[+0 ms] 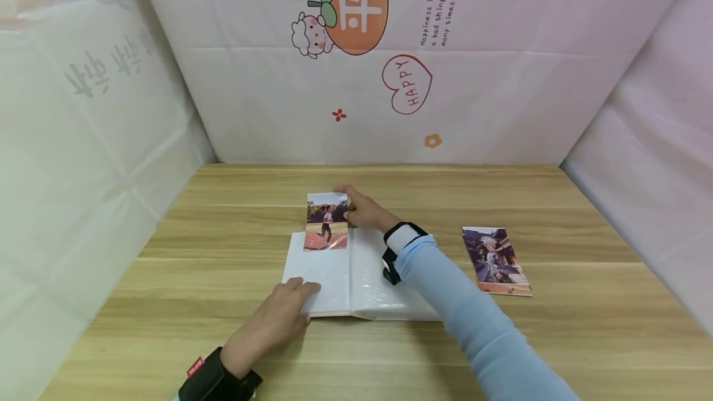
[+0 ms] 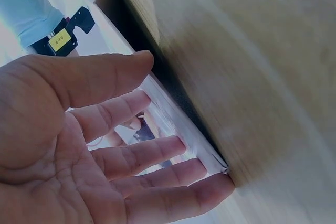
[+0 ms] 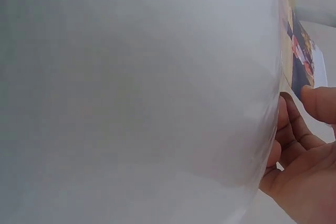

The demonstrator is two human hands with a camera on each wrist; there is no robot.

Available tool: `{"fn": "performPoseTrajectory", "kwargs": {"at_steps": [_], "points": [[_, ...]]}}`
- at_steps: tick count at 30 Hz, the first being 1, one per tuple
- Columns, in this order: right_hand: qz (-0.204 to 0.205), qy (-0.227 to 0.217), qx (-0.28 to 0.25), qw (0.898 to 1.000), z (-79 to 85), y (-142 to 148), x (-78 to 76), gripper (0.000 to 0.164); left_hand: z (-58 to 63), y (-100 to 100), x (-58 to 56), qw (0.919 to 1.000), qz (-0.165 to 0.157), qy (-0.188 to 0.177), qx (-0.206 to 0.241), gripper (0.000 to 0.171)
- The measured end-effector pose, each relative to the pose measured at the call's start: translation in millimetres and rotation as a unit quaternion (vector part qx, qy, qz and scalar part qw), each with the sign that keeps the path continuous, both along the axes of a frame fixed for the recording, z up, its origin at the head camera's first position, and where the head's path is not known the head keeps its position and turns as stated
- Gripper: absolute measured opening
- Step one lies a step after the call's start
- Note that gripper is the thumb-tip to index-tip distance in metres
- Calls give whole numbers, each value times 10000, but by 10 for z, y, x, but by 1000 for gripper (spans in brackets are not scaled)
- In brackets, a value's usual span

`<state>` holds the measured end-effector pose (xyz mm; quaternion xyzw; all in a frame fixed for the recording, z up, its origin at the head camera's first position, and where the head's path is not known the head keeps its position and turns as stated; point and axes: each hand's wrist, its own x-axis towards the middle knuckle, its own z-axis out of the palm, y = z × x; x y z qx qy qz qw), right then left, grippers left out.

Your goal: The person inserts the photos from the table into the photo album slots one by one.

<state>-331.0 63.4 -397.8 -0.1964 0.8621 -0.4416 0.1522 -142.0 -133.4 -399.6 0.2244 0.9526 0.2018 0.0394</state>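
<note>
Paper photo (image 1: pixel 325 223); right hand (image 1: pixel 364 209), apparent pinch

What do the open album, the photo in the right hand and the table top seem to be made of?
Open album: probably white card under clear, glossy plastic; the right page shows wrinkled glare.
Photo in the right hand: likely photo paper, printed with a running figure; finish uncertain.
Table top: perhaps wood or laminate; streaky grain, low sheen.

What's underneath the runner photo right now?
The lower end of the runner photo overlaps the album's left page; wooden table shows around its upper part. Whatever lies directly beneath is covered from view.
</note>
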Motion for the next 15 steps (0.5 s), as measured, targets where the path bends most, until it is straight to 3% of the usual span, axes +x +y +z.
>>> {"fn": "performPoseTrajectory", "kwargs": {"at_steps": [7, 15], "points": [[-59, 301, 239, 9992, -15, -27, 22, 47, 2, -1, 11, 9998, -88, 179, 39, 44], [-130, 577, 481, 9971, 10, -48, 78, 39, 8, 5, 10, 10000, -52, 56, 22, 44]]}}
